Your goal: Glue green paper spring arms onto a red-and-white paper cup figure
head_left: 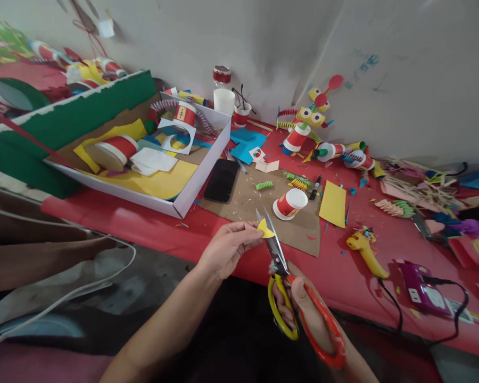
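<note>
Between the fingertips of my left hand (pixel 228 247) is pinched a small piece of yellow paper (pixel 265 229). My right hand (pixel 303 303) grips a pair of scissors (pixel 278 255) with one yellow and one red handle loop. Their blades are parted and lie right at the yellow piece; whether they touch it I cannot tell. Just past the blades a red and white paper cup (pixel 289 204) sits on a brown cardboard sheet (pixel 255 197). Folded green paper (pixel 264 185) and a black marker (pixel 315 188) lie near the cup.
A white box (pixel 201 178) of paper scraps and cups stands at left, with a black phone (pixel 221 181) beside it. To the right are a yellow card (pixel 332 204), a yellow glue gun (pixel 368 255) and a purple power block (pixel 423 290) with cables. Another person's leg (pixel 43 260) shows at far left.
</note>
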The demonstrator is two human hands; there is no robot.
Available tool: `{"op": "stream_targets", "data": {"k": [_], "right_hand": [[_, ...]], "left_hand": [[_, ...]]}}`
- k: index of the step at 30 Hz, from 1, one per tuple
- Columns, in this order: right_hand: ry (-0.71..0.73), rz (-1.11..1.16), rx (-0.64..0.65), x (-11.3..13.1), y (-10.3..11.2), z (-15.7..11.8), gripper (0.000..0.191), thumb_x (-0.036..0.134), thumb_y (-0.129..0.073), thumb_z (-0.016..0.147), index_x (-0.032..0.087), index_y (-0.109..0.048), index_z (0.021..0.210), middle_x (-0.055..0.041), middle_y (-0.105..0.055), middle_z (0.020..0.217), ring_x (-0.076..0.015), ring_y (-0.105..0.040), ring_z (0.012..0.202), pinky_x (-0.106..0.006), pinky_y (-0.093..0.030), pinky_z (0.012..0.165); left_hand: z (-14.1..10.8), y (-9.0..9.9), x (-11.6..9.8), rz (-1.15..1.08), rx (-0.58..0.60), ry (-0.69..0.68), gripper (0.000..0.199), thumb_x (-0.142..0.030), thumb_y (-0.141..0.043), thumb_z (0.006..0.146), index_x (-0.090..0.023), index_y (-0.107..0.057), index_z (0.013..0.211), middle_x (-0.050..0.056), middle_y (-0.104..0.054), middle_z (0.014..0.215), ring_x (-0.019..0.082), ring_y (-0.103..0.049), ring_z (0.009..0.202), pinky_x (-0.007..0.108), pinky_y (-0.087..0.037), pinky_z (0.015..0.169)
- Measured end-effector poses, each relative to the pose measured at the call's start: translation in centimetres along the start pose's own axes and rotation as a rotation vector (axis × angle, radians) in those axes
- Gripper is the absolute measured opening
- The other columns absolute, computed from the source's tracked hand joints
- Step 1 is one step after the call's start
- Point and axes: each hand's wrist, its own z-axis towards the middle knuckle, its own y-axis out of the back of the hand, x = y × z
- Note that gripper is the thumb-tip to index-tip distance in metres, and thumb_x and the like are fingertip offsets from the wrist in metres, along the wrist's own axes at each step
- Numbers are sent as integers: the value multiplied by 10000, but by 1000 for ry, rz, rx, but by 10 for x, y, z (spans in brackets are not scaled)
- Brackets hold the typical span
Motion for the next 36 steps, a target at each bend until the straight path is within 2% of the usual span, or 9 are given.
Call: {"op": "stream_targets", "data": {"k": [4, 10, 15, 21, 25, 30, 33, 36], "right_hand": [[1, 33, -54, -1, -4, 1, 423, 630, -362, 900, 219, -454, 935, 50, -396, 675, -49, -296, 440, -185, -277, 377], [12, 16, -102, 6, -12, 3, 457, 651, -392, 879, 223, -464, 1026, 53, -395, 654, -55, -307, 443, -183, -269, 382], [24, 4, -168, 5, -20, 6, 478, 692, -406, 847, 228, -448, 956, 75, -371, 586, -58, -292, 416, -176, -243, 367], [39, -40, -184, 1, -22, 6, 424, 646, -426, 869, 231, -387, 791, 93, -327, 542, -49, -275, 399, -168, -281, 364], [41, -22, -254, -2, -25, 6, 422, 644, -478, 844, 226, -442, 890, 79, -369, 618, -40, -300, 428, -149, -284, 355], [12, -21, -286, -7, -29, 7, 454, 657, -489, 829, 236, -447, 993, 91, -372, 591, -30, -282, 395, -130, -273, 328], [58, -11, -327, -10, -29, 6, 446, 647, -492, 833, 236, -454, 1002, 98, -380, 557, -32, -291, 366, -137, -291, 316], [127, -7, -421, -4, -22, 7, 421, 642, -472, 845, 226, -473, 910, 94, -391, 507, -46, -329, 353, -146, -311, 317]], "left_hand": [[1, -5, 5, -30, -19, -31, 81, -132, -782, 613, -103, -708, 627, 23, -678, 798, 60, -598, 670, 164, -485, 681], [3, -10, 11, -64, -34, -49, 80, -141, -782, 619, -105, -716, 643, 23, -671, 768, 65, -603, 687, 154, -473, 679], [5, -14, 16, -119, -89, -50, 122, -158, -808, 575, -105, -703, 606, 24, -664, 790, 84, -614, 741, 177, -486, 753], [5, -14, 16, -118, -96, -46, 135, -163, -813, 570, -107, -709, 633, 31, -673, 782, 94, -617, 751, 185, -485, 761], [4, -13, 17, -121, -89, -63, 141, -176, -812, 579, -109, -711, 652, 36, -682, 790, 95, -620, 749, 184, -487, 743], [4, -13, 18, -141, -102, -63, 153, -178, -818, 568, -106, -704, 641, 37, -683, 823, 90, -626, 754, 175, -491, 748], [2, -13, 18, -146, -126, -70, 173, -183, -831, 545, -113, -691, 619, 26, -673, 815, 95, -629, 746, 196, -504, 774], [-2, -7, 20, -83, -117, -61, 198, -216, -833, 559, -125, -659, 583, 14, -659, 770, 108, -632, 736, 258, -510, 841]]}}
